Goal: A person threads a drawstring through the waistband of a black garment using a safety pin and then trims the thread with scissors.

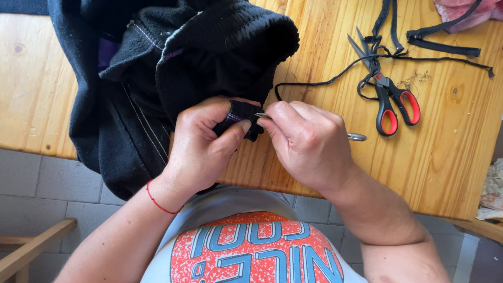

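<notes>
Two hands meet at the bench's [314, 173] near edge. The left hand [201, 144] has its grip closed on a fold of the black garment [157, 78], pinched between thumb and fingers. The right hand [309, 141] pinches a small metal tool [357, 137] against that fold. Red-handled scissors [390, 99] and black cord [325, 81] lie toward the far right corner.
</notes>
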